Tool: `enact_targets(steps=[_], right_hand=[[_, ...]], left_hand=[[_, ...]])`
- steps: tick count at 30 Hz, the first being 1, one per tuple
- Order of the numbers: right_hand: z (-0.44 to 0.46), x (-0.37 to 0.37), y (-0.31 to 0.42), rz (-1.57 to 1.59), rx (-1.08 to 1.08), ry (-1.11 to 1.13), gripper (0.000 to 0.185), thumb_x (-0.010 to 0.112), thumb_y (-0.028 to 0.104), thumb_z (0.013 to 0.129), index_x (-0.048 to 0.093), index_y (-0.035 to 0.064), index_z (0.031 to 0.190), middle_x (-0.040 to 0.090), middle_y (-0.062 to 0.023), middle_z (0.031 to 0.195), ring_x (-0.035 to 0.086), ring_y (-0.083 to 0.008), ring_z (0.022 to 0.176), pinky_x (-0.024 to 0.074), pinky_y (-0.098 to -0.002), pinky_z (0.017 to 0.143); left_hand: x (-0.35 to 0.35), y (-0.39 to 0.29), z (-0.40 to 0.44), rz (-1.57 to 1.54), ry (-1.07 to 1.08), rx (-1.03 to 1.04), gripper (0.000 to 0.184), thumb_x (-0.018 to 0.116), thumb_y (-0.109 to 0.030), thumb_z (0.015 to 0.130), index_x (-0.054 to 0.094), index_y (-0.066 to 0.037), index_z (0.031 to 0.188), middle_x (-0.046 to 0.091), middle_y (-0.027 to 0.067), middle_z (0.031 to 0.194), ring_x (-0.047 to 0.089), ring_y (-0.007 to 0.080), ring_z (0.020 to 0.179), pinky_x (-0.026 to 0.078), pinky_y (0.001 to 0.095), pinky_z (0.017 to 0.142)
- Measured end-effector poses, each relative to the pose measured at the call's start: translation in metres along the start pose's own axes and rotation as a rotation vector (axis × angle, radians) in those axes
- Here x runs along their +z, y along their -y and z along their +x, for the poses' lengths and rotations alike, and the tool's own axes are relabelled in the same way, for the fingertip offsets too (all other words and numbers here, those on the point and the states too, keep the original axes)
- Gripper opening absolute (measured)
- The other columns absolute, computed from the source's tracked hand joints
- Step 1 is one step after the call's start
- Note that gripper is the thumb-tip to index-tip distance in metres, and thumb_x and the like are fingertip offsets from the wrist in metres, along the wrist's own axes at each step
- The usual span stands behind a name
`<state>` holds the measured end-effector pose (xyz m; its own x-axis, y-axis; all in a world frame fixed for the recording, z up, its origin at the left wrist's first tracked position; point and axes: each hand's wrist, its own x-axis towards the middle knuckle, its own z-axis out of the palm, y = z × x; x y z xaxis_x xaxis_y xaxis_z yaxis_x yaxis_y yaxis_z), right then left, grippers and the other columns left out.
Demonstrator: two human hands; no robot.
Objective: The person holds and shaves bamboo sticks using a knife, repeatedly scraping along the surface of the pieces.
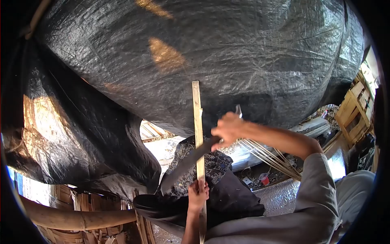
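A long, narrow bamboo strip stands roughly upright in the middle of the view. My left hand is wrapped round its lower part. My right hand grips the handle of a large knife, whose blade slants down to the left. The blade is blurred and crosses the strip above my left hand; whether it touches the strip I cannot tell. Behind the blade, a dark patterned cloth lies over my lap.
A black tarp hangs across the front and left. Thin bamboo sticks lie at the right, near a red cup. A thick bamboo pole crosses the lower left. A woven bamboo basket stands at the far right.
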<state>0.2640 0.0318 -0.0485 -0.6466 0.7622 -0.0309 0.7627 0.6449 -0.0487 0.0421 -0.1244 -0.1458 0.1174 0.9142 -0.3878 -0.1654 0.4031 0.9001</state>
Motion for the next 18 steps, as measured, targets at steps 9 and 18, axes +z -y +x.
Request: enact_targets(steps=[9,18], right_hand=[[0.019,0.000,-0.078,0.811,0.734,-0.017,0.073,0.030,0.069,0.084,0.047,0.0048,0.053,0.053,-0.0109,0.049,0.059,-0.0196,0.046,0.0500,-0.0345,0.049],[-0.016,0.038,-0.017,0.825,0.506,-0.142,0.068,0.032,0.060,0.090,0.052,0.0048,0.055,0.050,-0.0078,0.046,0.051,-0.0177,0.042,0.0404,-0.0373,0.044]], left_hand=[[-0.009,-0.002,-0.011,0.027,-0.025,0.003,0.036,0.045,-0.034,0.095,0.048,-0.004,0.076,0.038,-0.0021,0.052,0.032,0.0052,0.038,0.024,0.0217,0.034],[-0.014,-0.005,-0.006,0.106,0.032,0.006,0.033,0.047,-0.029,0.094,0.051,0.000,0.078,0.050,0.0032,0.055,0.046,0.0075,0.042,0.039,0.0222,0.039]])
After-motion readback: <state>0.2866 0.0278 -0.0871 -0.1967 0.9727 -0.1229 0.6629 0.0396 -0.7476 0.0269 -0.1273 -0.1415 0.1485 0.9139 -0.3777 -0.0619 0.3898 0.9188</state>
